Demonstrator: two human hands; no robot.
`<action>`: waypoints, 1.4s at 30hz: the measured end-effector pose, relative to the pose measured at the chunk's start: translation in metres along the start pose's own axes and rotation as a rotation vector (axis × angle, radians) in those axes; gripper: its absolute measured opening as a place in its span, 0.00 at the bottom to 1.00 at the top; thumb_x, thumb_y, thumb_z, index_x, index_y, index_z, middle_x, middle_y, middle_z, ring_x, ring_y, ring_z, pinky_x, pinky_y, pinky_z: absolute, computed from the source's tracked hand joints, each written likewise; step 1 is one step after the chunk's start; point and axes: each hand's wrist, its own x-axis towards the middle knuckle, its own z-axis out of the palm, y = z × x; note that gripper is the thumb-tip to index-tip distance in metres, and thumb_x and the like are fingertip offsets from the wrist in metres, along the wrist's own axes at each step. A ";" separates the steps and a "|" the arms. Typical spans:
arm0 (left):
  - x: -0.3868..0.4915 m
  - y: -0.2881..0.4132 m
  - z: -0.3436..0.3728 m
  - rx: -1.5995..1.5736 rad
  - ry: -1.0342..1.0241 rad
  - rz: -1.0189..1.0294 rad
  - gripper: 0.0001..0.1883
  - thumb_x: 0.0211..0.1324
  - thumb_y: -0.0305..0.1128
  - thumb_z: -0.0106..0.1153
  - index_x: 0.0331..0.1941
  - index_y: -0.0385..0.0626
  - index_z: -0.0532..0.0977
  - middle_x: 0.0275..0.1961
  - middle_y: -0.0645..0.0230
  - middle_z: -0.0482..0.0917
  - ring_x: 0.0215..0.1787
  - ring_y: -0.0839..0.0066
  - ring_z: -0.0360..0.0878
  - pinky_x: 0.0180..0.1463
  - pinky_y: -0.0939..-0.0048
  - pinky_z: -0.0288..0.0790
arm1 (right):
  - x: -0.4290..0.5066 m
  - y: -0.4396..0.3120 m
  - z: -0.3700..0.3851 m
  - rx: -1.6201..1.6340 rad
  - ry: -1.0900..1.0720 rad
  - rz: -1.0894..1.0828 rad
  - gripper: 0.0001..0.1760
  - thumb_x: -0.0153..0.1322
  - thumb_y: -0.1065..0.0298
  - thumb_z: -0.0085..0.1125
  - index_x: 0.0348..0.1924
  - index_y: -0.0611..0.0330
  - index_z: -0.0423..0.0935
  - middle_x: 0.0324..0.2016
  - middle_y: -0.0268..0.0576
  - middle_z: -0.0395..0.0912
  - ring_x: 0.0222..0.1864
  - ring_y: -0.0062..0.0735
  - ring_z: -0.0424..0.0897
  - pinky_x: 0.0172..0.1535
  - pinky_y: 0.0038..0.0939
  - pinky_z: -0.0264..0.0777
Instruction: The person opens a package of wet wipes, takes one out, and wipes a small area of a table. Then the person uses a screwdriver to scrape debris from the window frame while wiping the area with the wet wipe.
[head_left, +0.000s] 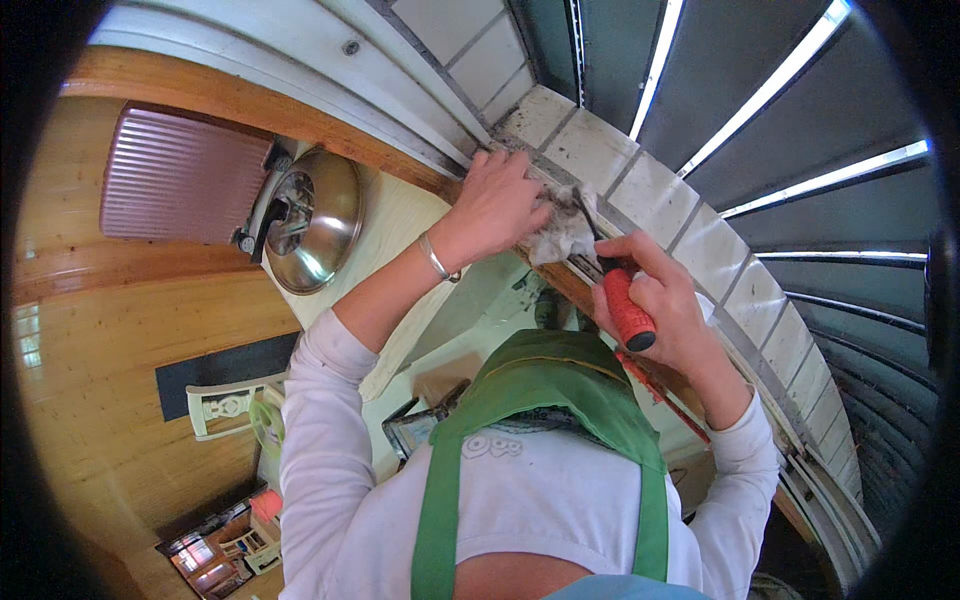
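Observation:
My right hand (664, 300) grips a tool with a red textured handle and black end cap (628, 307). Its dark, thin shaft points into a dirty, crumpled white wad, tissue or cloth (564, 229), lying in the window track. My left hand (499, 199), slightly blurred, is at the corner where the track meets the white window frame (405, 97). Its fingers are bent down at the track and its thumb side touches the wad's edge. Whether those fingers hold anything is hidden. Dark grime marks the track around the wad.
A tiled ledge (652, 187) runs outside the track, with dark slatted panels (795, 90) beyond. Inside is a wooden sill edge (300, 112). At left are a round metal lamp-like dish (322, 225), a ribbed pinkish panel (187, 176) and a pale chair (225, 409). A red strip (664, 394) lies below my right forearm.

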 end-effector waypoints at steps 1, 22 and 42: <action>-0.002 0.002 0.001 -0.002 -0.007 -0.012 0.12 0.55 0.40 0.59 0.39 0.49 0.84 0.43 0.61 0.75 0.51 0.60 0.70 0.55 0.60 0.61 | -0.002 -0.002 -0.003 -0.016 0.000 0.016 0.18 0.58 0.77 0.70 0.19 0.67 0.65 0.41 0.56 0.79 0.32 0.50 0.82 0.34 0.38 0.79; -0.007 0.003 0.001 -0.107 -0.023 0.009 0.12 0.59 0.40 0.58 0.41 0.49 0.83 0.46 0.66 0.77 0.53 0.62 0.72 0.60 0.58 0.61 | 0.000 0.011 -0.010 -0.035 -0.246 -0.117 0.22 0.60 0.76 0.70 0.17 0.66 0.60 0.42 0.57 0.80 0.37 0.50 0.84 0.35 0.38 0.79; -0.010 0.006 0.014 -0.185 0.038 0.023 0.11 0.61 0.34 0.57 0.46 0.47 0.80 0.47 0.64 0.81 0.54 0.62 0.76 0.62 0.60 0.63 | -0.012 0.010 -0.002 0.105 -0.115 0.056 0.15 0.62 0.75 0.67 0.21 0.68 0.68 0.45 0.55 0.78 0.39 0.52 0.81 0.40 0.39 0.78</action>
